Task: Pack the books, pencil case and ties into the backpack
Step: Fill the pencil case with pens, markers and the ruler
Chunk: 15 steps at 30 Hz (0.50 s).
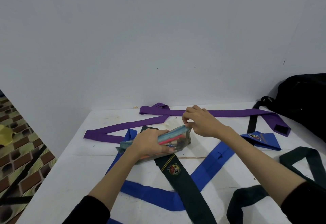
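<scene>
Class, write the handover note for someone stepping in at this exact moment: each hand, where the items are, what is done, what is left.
Left hand grips the pencil case on the table; right hand pinches its far end.
Purple tie, blue tie and dark crested tie lie spread on the table. Backpack sits far right. No books in view.
Done: nothing visibly packed.
Left: the case, then the ties, into the backpack.

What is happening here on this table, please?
A person is handling a see-through pencil case on a white table. The left hand grips its body, while the right hand pinches its far end. Purple, blue and dark green ties lie spread out. The black backpack waits at the right.
</scene>
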Each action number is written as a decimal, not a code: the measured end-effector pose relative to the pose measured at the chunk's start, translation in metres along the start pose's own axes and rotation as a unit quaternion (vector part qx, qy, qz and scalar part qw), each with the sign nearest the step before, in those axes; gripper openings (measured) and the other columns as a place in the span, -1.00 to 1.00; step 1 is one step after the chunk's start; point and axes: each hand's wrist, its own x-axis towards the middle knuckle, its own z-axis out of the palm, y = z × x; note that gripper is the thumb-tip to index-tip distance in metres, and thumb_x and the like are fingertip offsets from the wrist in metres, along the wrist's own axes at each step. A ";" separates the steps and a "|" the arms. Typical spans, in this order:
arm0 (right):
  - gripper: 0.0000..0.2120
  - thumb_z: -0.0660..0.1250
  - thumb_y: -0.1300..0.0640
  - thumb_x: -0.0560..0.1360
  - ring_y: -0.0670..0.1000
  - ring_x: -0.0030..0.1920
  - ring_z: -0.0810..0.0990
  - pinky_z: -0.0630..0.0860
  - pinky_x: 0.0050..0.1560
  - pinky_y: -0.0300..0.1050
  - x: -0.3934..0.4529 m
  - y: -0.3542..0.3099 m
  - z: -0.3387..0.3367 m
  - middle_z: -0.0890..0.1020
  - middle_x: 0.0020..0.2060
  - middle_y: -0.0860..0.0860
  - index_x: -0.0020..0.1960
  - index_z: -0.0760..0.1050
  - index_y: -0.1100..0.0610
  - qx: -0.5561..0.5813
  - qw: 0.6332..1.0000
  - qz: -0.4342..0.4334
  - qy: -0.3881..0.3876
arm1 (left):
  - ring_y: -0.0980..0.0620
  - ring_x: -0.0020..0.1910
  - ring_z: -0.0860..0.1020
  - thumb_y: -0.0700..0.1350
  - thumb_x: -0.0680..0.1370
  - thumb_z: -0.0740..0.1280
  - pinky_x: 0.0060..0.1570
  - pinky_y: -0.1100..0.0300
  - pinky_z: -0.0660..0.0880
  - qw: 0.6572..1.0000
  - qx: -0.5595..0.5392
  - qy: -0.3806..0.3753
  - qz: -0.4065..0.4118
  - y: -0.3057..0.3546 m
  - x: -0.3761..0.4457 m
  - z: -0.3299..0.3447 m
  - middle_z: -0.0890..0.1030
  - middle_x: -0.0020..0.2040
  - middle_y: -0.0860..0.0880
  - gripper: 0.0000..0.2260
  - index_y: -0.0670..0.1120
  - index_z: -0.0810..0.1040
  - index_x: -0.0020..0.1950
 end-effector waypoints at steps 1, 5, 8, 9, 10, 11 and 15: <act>-0.90 0.21 0.16 0.57 -0.02 0.14 0.33 0.26 0.12 -0.17 0.000 0.001 0.001 0.44 0.07 -0.04 0.07 0.45 0.09 0.002 1.000 -0.001 0.000 | 0.11 0.00 0.53 0.30 0.42 0.33 -0.02 0.19 0.50 1.000 -0.005 -0.002 -0.001 -0.001 0.000 0.000 0.57 0.10 0.06 -0.39 0.09 0.35 0.41; -0.92 0.21 0.18 0.57 -0.02 0.10 0.34 0.27 0.12 -0.16 -0.003 0.010 0.007 0.44 0.04 -0.05 0.04 0.45 0.09 0.013 1.000 0.011 0.001 | 0.11 0.00 0.52 0.28 0.43 0.33 -0.06 0.23 0.47 1.000 -0.009 -0.014 0.002 -0.002 0.001 0.000 0.57 0.10 0.06 -0.41 0.09 0.35 0.40; -0.95 0.22 0.20 0.56 -0.03 0.03 0.34 0.27 0.07 -0.17 -0.003 0.013 0.010 0.45 -0.04 -0.07 -0.04 0.43 0.08 0.040 0.999 0.023 0.004 | 0.11 -0.01 0.52 0.27 0.43 0.34 -0.12 0.26 0.41 1.000 -0.013 -0.011 0.006 -0.002 0.001 -0.002 0.58 0.07 0.07 -0.43 0.10 0.38 0.38; -0.93 0.22 0.21 0.56 -0.03 0.01 0.34 0.28 0.06 -0.16 -0.004 0.012 0.011 0.46 -0.07 -0.07 -0.07 0.41 0.07 0.059 0.998 0.030 0.002 | 0.11 -0.01 0.52 0.28 0.43 0.34 -0.11 0.25 0.42 1.000 -0.012 -0.011 0.006 -0.002 0.001 -0.002 0.58 0.08 0.07 -0.43 0.10 0.38 0.38; -0.91 0.22 0.21 0.56 -0.03 0.00 0.36 0.31 0.07 -0.14 -0.005 0.011 0.012 0.47 -0.08 -0.07 -0.09 0.39 0.05 0.083 0.996 0.039 -0.002 | 0.11 0.00 0.52 0.28 0.43 0.34 -0.09 0.24 0.44 1.000 -0.007 -0.015 0.006 -0.002 0.001 -0.002 0.58 0.09 0.07 -0.42 0.10 0.36 0.39; -0.89 0.23 0.21 0.56 -0.01 0.00 0.39 0.36 0.08 -0.10 -0.007 0.010 0.012 0.50 -0.08 -0.05 -0.11 0.38 0.03 0.115 0.992 0.051 -0.006 | 0.11 0.01 0.52 0.29 0.42 0.34 -0.05 0.22 0.46 1.000 0.003 -0.026 0.005 -0.003 0.001 -0.002 0.57 0.13 0.06 -0.39 0.10 0.33 0.40; -0.88 0.28 0.12 0.55 0.00 -0.07 0.52 0.52 0.01 -0.04 -0.024 0.011 0.008 0.57 -0.13 -0.02 -0.14 0.40 -0.04 0.234 0.967 0.098 0.028 | 0.10 0.12 0.46 0.29 0.39 0.38 0.06 0.19 0.44 0.996 0.071 -0.055 0.002 0.000 -0.001 -0.008 0.48 0.27 0.06 -0.26 0.11 0.18 0.48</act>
